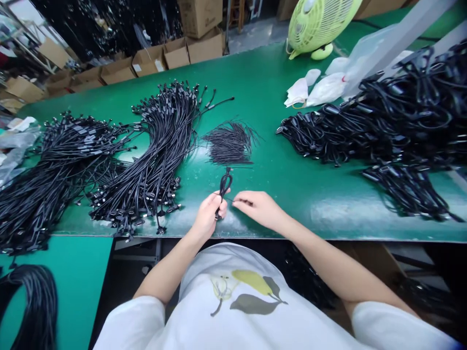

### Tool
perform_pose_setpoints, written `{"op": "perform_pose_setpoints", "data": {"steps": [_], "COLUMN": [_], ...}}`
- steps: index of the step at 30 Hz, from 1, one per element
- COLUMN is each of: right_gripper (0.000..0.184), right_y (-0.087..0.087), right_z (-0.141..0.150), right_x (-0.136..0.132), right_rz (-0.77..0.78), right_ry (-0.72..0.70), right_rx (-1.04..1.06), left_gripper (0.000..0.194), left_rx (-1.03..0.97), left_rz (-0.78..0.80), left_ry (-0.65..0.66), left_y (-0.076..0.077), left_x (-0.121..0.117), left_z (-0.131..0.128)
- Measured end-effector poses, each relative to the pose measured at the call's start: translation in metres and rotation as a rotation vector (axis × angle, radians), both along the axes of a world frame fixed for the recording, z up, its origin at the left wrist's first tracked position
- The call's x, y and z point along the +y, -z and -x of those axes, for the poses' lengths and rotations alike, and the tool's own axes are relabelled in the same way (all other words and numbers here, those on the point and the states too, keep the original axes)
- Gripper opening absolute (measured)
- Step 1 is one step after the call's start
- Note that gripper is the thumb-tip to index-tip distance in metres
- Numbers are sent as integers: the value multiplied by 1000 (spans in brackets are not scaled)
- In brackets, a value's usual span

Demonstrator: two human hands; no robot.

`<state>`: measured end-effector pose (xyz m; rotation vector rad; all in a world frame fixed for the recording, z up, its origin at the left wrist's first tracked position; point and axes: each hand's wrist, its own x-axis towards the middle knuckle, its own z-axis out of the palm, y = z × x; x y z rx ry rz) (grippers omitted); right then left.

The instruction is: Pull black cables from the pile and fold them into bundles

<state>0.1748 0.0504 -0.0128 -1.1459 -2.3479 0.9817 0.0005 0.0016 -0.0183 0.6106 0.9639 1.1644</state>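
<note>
Near the front edge of the green table, my left hand (207, 213) is closed around a looped black cable (226, 183), its loop and one connector standing up above the fingers. To its right, my right hand (258, 206) pinches a thin black twist tie (229, 199) whose end reaches toward the cable. Whether the tie goes round the cable is too small to tell. Just beyond my hands lies a pile of thin black twist ties (231, 143). Left of them spreads a bundle of straight black cables (160, 141) with connectors at both ends.
A second heap of straight cables (62, 170) lies further left. Coiled, tied cables (386, 121) are piled at the right, with a smaller group (408, 189) in front. White plastic bags (324, 90) and a green fan (321, 24) stand behind; cardboard boxes (118, 72) line the far edge.
</note>
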Motion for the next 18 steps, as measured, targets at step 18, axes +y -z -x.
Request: {"op": "perform_pose_setpoints", "data": {"steps": [18], "right_gripper": [17], "right_y": [-37], "right_z": [28], "right_x": [4], "right_rz": [-1059], "right_ry": [-659], "right_rx": [-415], "left_gripper": [71], "left_rx": [597], "left_rz": [-156], "left_ry": [60], "left_y": [50], "left_x": [0], "left_z": [11]}}
